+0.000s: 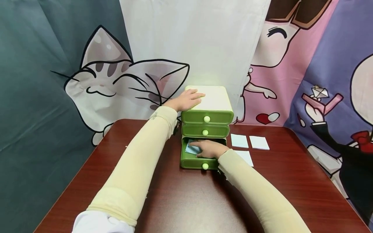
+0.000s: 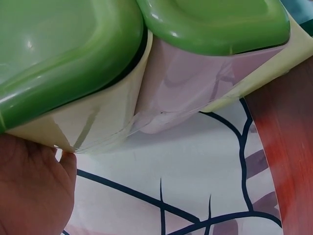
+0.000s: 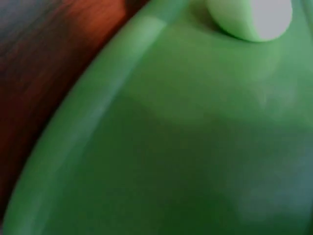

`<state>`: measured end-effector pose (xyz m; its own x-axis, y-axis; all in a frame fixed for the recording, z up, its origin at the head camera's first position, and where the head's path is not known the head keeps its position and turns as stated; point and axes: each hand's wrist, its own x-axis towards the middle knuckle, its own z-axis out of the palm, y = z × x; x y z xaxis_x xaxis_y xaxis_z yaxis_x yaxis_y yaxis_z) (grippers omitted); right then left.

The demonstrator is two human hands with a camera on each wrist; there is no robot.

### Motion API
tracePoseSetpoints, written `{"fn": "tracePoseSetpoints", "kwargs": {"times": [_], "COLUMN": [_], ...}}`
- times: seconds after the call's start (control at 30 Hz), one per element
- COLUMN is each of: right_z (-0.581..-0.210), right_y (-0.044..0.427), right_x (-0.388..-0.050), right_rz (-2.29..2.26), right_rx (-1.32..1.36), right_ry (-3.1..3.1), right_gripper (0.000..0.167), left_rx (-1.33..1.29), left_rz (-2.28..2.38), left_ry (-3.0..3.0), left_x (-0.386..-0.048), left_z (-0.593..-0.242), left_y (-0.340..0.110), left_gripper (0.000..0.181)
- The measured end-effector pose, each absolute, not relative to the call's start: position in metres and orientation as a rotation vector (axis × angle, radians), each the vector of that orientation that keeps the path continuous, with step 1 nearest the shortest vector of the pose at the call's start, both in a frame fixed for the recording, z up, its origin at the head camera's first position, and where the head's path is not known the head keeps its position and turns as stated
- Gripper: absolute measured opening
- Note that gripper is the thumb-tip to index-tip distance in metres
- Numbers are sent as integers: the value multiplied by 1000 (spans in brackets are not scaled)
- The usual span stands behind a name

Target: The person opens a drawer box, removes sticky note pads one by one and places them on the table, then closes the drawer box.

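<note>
A small cabinet with green drawer fronts (image 1: 215, 117) and a cream top (image 1: 214, 97) stands on the table. My left hand (image 1: 186, 99) rests on the top's left side, fingers extended; in the left wrist view the hand (image 2: 36, 188) touches the cabinet's pale side wall (image 2: 107, 117). The bottom drawer (image 1: 192, 163) is pulled out. Inside it is a light blue square of paper (image 1: 191, 149), at the left. My right hand (image 1: 212, 149) reaches into that drawer, thumb and fingers spread about the paper. Whether they pinch it is not visible. The right wrist view shows the green drawer front (image 3: 161, 132) and its knob (image 3: 254, 17).
Right of the cabinet lie a pale square of paper (image 1: 239, 141), a white one (image 1: 259, 142) and another pale one (image 1: 245, 158), partly behind the right sleeve. The two upper drawers are closed. A printed cloth (image 1: 192, 42) hangs behind the dark red table (image 1: 180, 200).
</note>
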<state>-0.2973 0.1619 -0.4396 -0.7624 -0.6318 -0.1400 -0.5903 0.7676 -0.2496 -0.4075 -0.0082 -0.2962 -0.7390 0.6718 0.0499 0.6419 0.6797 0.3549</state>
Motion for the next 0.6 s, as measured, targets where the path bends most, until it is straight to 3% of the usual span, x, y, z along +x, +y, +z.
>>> {"fn": "tracePoseSetpoints", "kwargs": {"times": [0.3,0.6], "right_z": [-444,-443], "right_y": [159,159], "right_x": [-297,-297], "right_rz": [-227,-184], "right_rx": [-903,-902], "right_ry": [2915,2854], "right_gripper": [35,36], "left_rx": [1109,1097], "left_rz": [526,548], "left_ry": [2807,2802], "left_x": [-411,-409], "left_z": [-295,-296], "left_y": [-7,-7], "left_gripper": [51,51]}}
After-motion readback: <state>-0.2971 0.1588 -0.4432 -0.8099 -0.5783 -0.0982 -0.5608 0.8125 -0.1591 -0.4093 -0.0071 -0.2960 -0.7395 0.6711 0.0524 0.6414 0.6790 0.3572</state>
